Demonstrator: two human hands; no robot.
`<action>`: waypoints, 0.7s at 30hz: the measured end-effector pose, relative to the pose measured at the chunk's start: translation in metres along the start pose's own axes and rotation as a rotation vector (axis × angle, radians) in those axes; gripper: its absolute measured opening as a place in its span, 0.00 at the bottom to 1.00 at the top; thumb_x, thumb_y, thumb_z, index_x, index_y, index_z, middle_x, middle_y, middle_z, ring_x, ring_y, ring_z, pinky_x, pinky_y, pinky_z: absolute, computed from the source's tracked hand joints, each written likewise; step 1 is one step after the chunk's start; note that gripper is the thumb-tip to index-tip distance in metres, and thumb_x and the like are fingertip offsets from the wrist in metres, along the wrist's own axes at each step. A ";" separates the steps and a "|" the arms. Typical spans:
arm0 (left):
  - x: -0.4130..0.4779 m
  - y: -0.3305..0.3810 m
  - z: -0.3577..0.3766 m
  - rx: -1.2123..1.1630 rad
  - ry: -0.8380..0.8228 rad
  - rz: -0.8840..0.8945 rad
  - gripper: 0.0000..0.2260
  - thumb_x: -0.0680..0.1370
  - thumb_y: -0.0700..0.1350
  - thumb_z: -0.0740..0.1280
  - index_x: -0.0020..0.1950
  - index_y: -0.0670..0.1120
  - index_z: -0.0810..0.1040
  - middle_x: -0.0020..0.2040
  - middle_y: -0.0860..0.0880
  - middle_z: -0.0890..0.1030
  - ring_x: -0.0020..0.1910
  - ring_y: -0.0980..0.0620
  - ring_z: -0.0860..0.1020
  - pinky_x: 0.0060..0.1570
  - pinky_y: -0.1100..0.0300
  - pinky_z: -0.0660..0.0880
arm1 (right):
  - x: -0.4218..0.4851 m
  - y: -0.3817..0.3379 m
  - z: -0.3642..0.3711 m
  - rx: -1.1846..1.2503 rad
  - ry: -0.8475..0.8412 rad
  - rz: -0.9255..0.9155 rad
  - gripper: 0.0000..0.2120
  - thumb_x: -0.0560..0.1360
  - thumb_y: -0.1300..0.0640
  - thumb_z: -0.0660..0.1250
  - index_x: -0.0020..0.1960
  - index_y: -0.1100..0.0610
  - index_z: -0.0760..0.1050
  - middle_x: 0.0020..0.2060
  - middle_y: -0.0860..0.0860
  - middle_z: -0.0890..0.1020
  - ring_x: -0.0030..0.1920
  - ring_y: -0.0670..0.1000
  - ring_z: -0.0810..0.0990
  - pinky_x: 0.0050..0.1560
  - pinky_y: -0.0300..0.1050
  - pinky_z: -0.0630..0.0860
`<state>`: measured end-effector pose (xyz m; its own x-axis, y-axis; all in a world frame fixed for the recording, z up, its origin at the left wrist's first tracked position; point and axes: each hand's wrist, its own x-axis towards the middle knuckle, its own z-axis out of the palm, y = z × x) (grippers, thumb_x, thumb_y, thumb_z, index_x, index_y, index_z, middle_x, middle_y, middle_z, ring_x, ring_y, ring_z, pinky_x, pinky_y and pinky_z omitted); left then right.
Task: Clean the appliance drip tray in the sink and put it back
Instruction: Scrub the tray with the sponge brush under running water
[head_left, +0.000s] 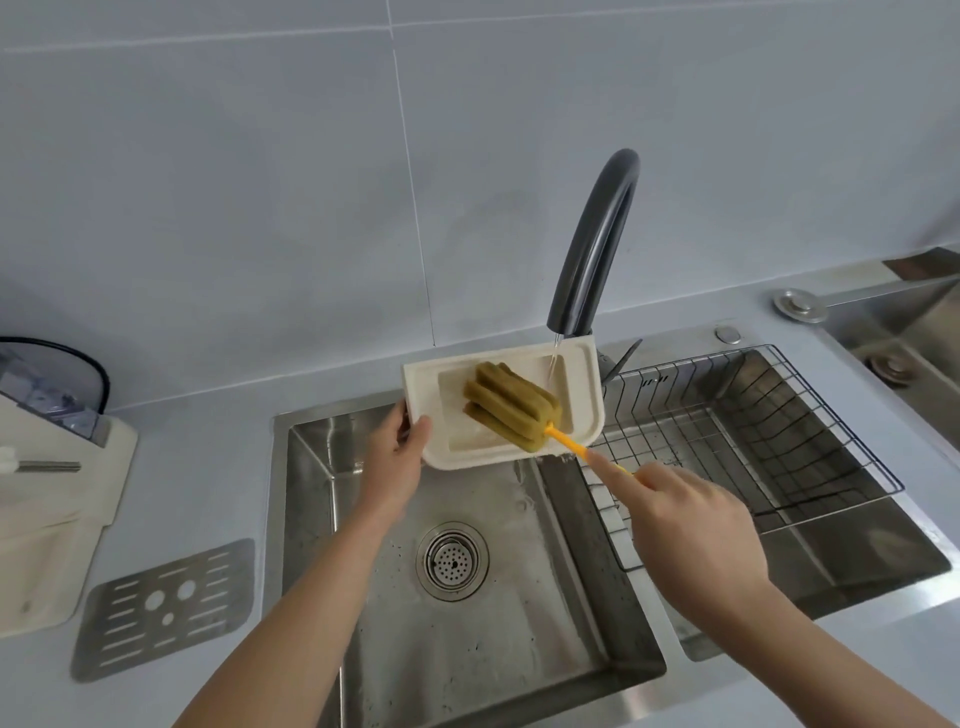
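The cream plastic drip tray (584, 395) is held tilted over the steel sink (311, 457), under the black tap (597, 244), which runs a thin stream of water into the tray's far right corner. My left hand (397, 462) grips the tray's left edge. My right hand (691, 525) is shut on the yellow handle of a sponge brush (511, 408); its green-yellow sponge head lies inside the tray's hollow. The tray's metal grille (166, 608) lies flat on the counter to the left of the sink.
A cream appliance (47, 499) stands on the counter at far left. A wire drying basket (753, 431) spans the sink's right half. The drain strainer (452, 561) sits in the basin floor below the tray. A second sink (909, 338) lies at far right.
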<state>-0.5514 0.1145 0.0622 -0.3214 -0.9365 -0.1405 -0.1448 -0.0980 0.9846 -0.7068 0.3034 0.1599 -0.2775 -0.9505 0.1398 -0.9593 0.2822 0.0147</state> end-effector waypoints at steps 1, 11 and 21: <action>0.000 0.000 0.004 -0.021 -0.014 -0.013 0.11 0.78 0.40 0.59 0.58 0.49 0.75 0.46 0.55 0.79 0.46 0.56 0.79 0.44 0.59 0.78 | 0.002 -0.001 0.000 -0.024 0.017 -0.008 0.26 0.53 0.70 0.67 0.50 0.55 0.84 0.19 0.51 0.72 0.18 0.53 0.70 0.20 0.37 0.58; 0.010 0.023 0.061 -0.091 -0.140 -0.135 0.15 0.78 0.41 0.59 0.65 0.43 0.70 0.52 0.49 0.77 0.51 0.49 0.76 0.52 0.52 0.76 | 0.008 0.018 0.005 -0.079 -0.051 0.008 0.34 0.43 0.71 0.77 0.49 0.58 0.83 0.22 0.52 0.75 0.19 0.53 0.72 0.19 0.38 0.60; 0.009 0.025 0.092 -0.091 -0.157 -0.147 0.11 0.78 0.42 0.60 0.60 0.45 0.74 0.52 0.46 0.79 0.52 0.46 0.79 0.55 0.46 0.77 | -0.008 0.061 -0.002 -0.126 -0.122 -0.068 0.33 0.45 0.71 0.78 0.49 0.55 0.83 0.21 0.49 0.73 0.20 0.49 0.65 0.15 0.40 0.64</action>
<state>-0.6438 0.1349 0.0761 -0.4458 -0.8465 -0.2910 -0.1182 -0.2665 0.9566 -0.7629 0.3287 0.1614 -0.2235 -0.9746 0.0132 -0.9639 0.2231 0.1452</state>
